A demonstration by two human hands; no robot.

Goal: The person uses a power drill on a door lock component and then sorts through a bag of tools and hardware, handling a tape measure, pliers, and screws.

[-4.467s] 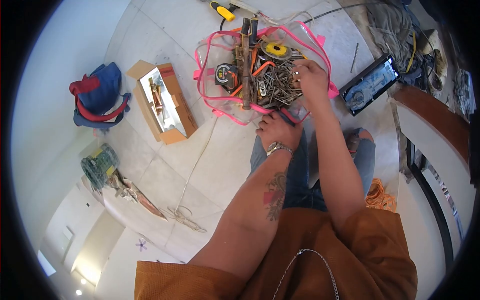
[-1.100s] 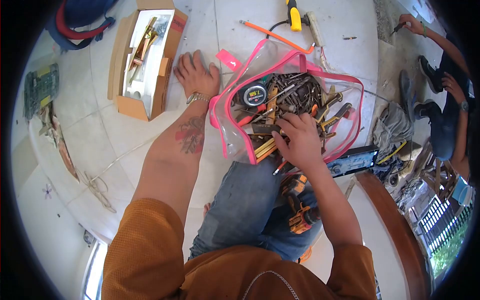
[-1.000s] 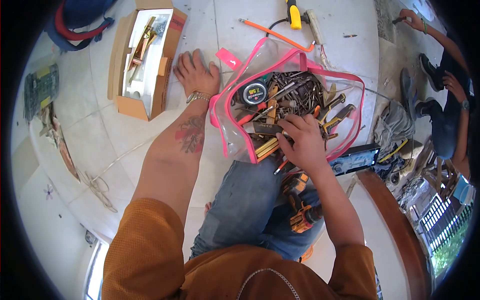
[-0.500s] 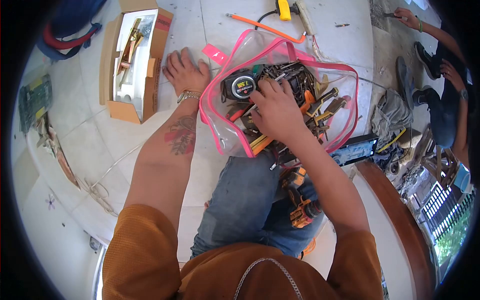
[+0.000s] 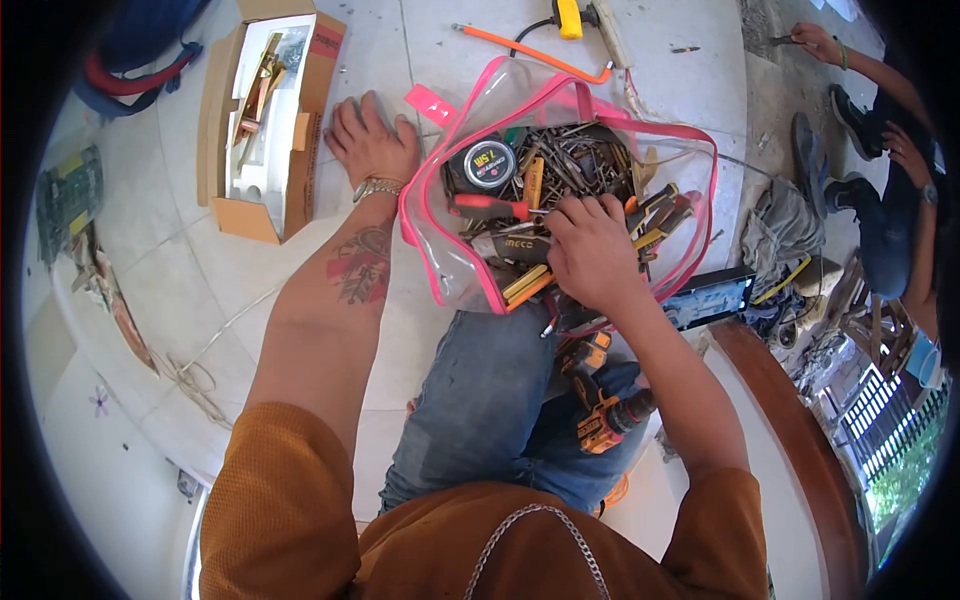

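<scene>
My left hand point(image 5: 372, 140) lies flat on the tiled floor with its fingers spread, between a cardboard box and a clear plastic bag with pink trim point(image 5: 470, 270). My right hand point(image 5: 597, 250) is inside the bag, its fingers curled down over the tools; what the fingertips hold, if anything, is hidden. A red-handled screwdriver point(image 5: 490, 207) lies crosswise, its shaft running to my right fingertips. Above it sits a round tape measure point(image 5: 488, 162). Loose drill bits and screws point(image 5: 580, 155) heap at the back. A dark tool marked INGCO point(image 5: 515, 244) lies left of my right hand.
An opened cardboard box point(image 5: 312, 120) with brass-coloured parts point(image 5: 258, 90) stands to the left. An orange bar point(image 5: 530, 52) lies behind the bag. A cordless drill point(image 5: 603, 420) rests by my legs. At right, another person's hand point(image 5: 815, 42) holds a dark object.
My right hand has moved right and toward me, off the tape measure's edge. The red screwdriver has shifted and now shows in full view, along with the yellow piece behind it.
</scene>
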